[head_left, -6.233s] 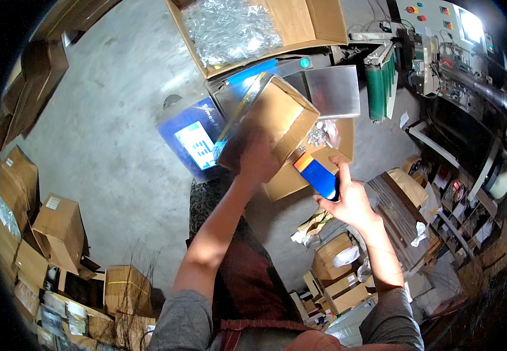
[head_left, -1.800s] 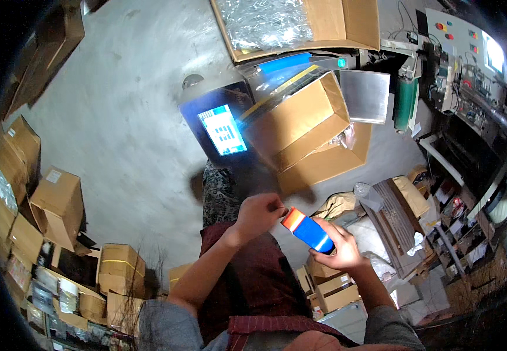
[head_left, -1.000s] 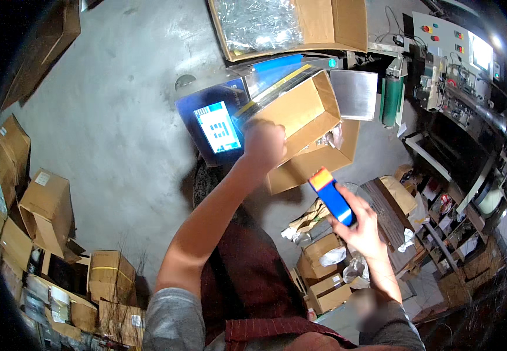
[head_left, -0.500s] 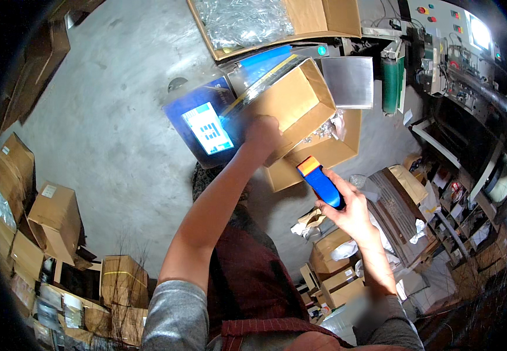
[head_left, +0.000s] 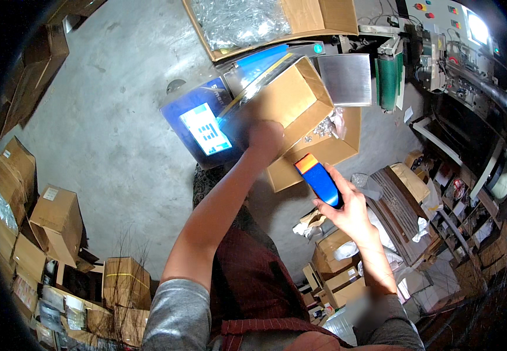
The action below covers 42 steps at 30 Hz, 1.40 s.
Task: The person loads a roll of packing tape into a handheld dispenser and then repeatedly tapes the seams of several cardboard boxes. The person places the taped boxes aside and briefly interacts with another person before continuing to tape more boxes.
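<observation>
My left hand (head_left: 267,136) is at the near wall of an open cardboard box (head_left: 300,93) that sits tilted beside a dark blue panel (head_left: 177,105) with a lit screen (head_left: 206,128). Blur covers that hand's fingers, so their grip does not show. To the right, my right hand (head_left: 351,202) wraps its fingers round a blue block-like thing (head_left: 323,186) with an orange end (head_left: 306,164); its exact kind is unclear. That orange end hangs over the near edge of a lower cardboard box (head_left: 285,172), where small shiny pieces (head_left: 323,128) lie.
A large carton (head_left: 320,17) of clear plastic pieces (head_left: 241,23) stands at the far side. Machinery with a green roller (head_left: 389,82) is at the right. Several cartons (head_left: 57,219) stack up at the left, and a slatted dark crate (head_left: 396,210) stands by my right forearm.
My left hand has shifted slightly down and to the right beside the tilted box. The right hand still holds the blue thing in nearly the same place.
</observation>
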Available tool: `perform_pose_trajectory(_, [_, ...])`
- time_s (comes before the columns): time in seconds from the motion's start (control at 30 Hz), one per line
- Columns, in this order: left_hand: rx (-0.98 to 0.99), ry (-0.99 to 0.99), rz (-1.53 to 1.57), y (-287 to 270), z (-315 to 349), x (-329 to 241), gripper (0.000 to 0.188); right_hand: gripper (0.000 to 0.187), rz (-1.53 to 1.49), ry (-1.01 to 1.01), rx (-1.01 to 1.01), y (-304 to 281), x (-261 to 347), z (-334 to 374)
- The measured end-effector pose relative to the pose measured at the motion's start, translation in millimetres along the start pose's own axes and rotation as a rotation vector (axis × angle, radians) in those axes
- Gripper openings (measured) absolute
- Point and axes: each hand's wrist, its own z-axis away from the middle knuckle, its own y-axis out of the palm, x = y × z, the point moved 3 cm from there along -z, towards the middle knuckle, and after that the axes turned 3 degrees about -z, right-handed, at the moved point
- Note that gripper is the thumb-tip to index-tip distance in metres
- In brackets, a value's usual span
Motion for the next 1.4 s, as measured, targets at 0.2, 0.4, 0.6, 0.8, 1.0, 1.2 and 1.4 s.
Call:
perform_pose_trajectory(0.2, [0.010,0.000,0.034,-12.2,0.9,-6.6,0.022,0.092,-0.007,0.056,-0.002,-0.1,-1.1,0.7])
perform_pose_trajectory(0.4, [0.146,-0.004,-0.043,-14.2,-4.2,-11.0,0.013,0.103,-0.001,0.133,-0.037,-0.6,3.5,1.7])
perform_pose_trajectory(0.6, [0.034,-0.168,-0.069,5.5,-3.9,10.2,0.024,0.102,0.006,0.146,-0.015,-2.6,6.6,-0.2])
perform_pose_trajectory(0.8, [0.195,-0.139,0.118,-28.9,18.0,6.8,0.033,0.097,0.051,0.157,0.043,0.2,-6.1,4.5])
perform_pose_trajectory(1.0, [0.132,0.006,0.210,-48.8,60.0,-34.9,0.055,0.091,-0.025,0.132,0.048,3.3,-3.3,12.5])
perform_pose_trajectory(1.2, [0.107,0.116,-0.097,-9.1,68.5,-36.0,0.054,0.084,0.067,0.004,0.034,4.0,-5.1,20.2])
perform_pose_trajectory(1.4, [0.079,0.146,-0.087,1.3,72.2,-33.4,0.041,0.077,0.088,0.026,0.057,6.5,-7.3,23.3])
